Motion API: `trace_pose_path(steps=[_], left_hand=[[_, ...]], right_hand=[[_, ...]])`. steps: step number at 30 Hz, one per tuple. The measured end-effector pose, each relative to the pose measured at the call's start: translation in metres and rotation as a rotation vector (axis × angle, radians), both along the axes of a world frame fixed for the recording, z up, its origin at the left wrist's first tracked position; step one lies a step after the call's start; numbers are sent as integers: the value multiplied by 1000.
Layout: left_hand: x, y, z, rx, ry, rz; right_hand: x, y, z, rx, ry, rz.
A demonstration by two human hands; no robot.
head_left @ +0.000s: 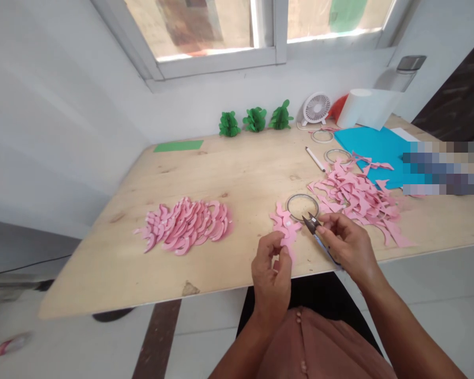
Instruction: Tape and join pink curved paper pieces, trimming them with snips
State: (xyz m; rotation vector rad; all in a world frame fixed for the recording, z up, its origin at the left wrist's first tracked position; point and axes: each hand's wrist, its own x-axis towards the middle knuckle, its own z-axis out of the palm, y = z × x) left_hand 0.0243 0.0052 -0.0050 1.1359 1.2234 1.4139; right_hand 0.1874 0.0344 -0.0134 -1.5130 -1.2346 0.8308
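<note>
My right hand (349, 245) grips a pair of dark thread snips (313, 227), their two pointed blades slightly apart. The tips point up and left, over the near edge of a thin grey ring (302, 195) on the table. Just left of the blades, my left hand (272, 268) has its thumb and fingers closed on a cut pink paper piece (288, 231) with curvy edges. Other pink paper seems to lie beneath it; I cannot tell how many layers. Farther left, a heap of curved pink paper pieces (187, 226) rests on the wood.
Pink paper scraps (357, 197) are piled on the right, beside blue sheets (371, 147) and a marker (315, 159). Another ring (337, 151) lies behind them. Green paper figures (255, 120), a small white fan (316, 109) and a white roll (353, 108) stand along the wall.
</note>
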Motion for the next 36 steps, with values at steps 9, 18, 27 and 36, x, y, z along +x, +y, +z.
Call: trace_pose_path(steps=[9,18,27,36], left_hand=[[-2,17,6,-43,10,-71],[2,21,24,-236,-281,-159],[3,21,22,-217,-172,-142],[1,18,18,-168,-96,-171]], right_hand=[[-32,-28,23,-104,471,-37],[-48,-38,14,-92,542,-16],[-41,-38,14,256,-110,15],[-35,-30,22,562,-523,134]])
